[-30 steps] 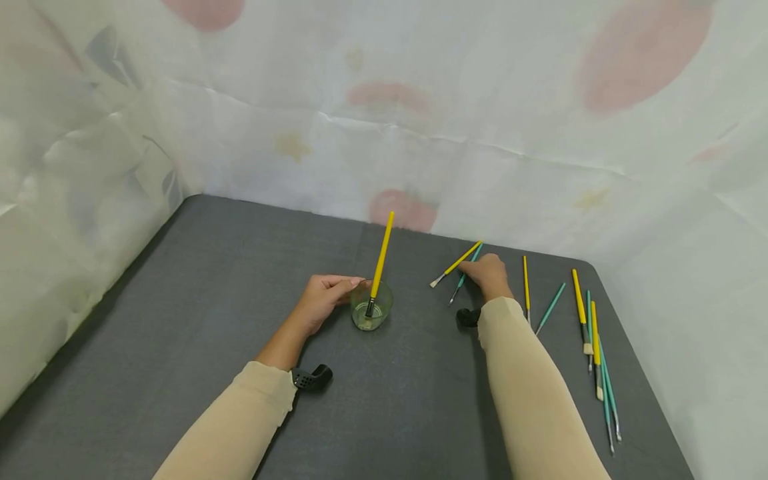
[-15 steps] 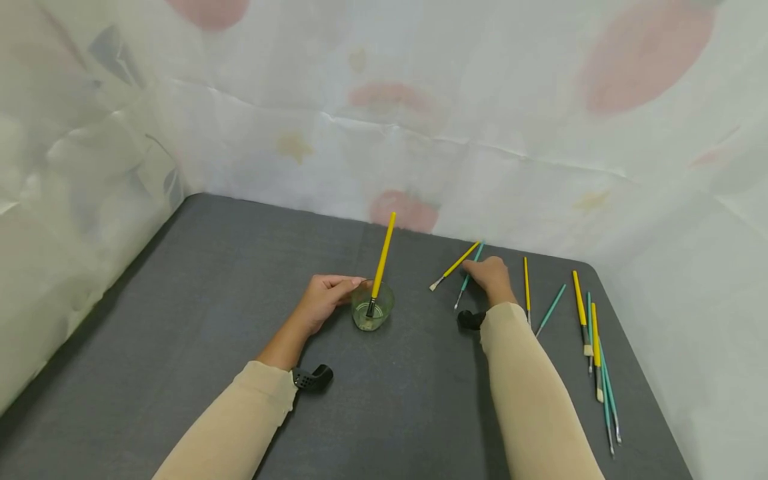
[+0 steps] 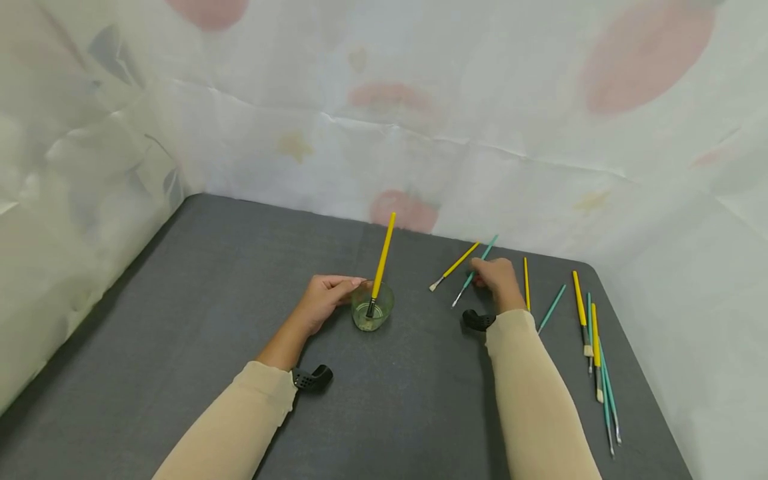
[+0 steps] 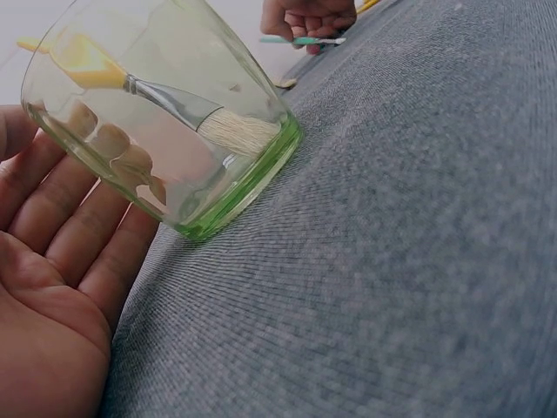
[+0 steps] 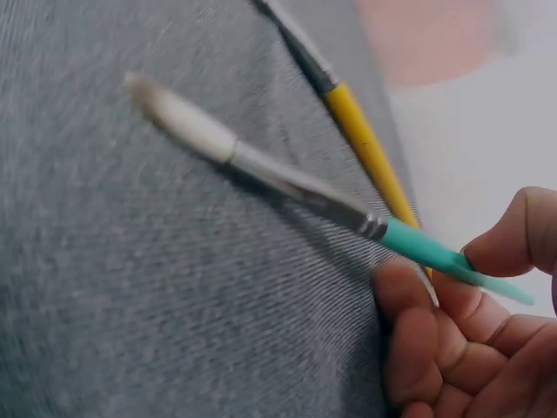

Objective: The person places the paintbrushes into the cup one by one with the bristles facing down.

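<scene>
Lifting off the desk (image 3: 210, 280), the teal paintbrush (image 3: 474, 272) now angles up, pinched in the right hand (image 3: 493, 279); earlier it lay flat. The left hand (image 3: 324, 300), fingers relaxed, touches the green glass (image 3: 372, 308). Only the left wrist view shows the yellow paintbrush (image 4: 83, 59) bristles inside.

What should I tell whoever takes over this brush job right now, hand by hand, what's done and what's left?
Left hand: open, fingers resting against the green glass cup.
Right hand: grip pinching the teal paintbrush, bristle tip low over the grey table.
Done: one yellow paintbrush stands bristles-down in the cup.
Left: the teal brush is not yet in the cup; a yellow brush lies beside it, and more yellow and teal brushes lie at the table's right edge.
</scene>
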